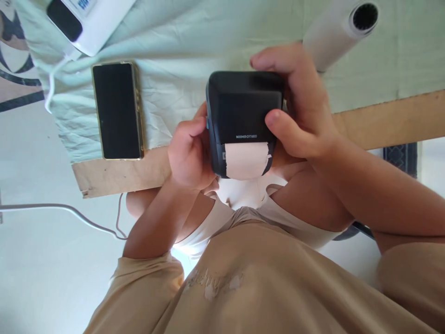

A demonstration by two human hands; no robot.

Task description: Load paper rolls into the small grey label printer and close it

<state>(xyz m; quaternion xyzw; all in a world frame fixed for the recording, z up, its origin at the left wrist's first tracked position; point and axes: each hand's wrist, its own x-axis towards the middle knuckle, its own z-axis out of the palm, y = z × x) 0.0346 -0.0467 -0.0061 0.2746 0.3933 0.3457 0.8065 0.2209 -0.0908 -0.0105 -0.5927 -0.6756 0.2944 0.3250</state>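
Observation:
A black label printer (246, 104) marked NIIMBOT is held up over the table's near edge, between both my hands. White label paper (247, 160) sticks out of its lower end, with a ragged right edge. My left hand (190, 155) grips the printer's left side, the thumb at a small blue spot on that side. On the right side, my right hand (302, 104) is closed around it, with the thumb on the front face and the index finger stretched along the top. The other fingers of both hands are partly hidden behind the printer.
A smartphone (117, 111) with a dark screen lies on the green cloth (174, 51) to the left. Behind it is a white device (99, 21) with a cable (52, 86). A white cylinder (333, 35) stands back right. The wooden table edge (389, 120) runs below.

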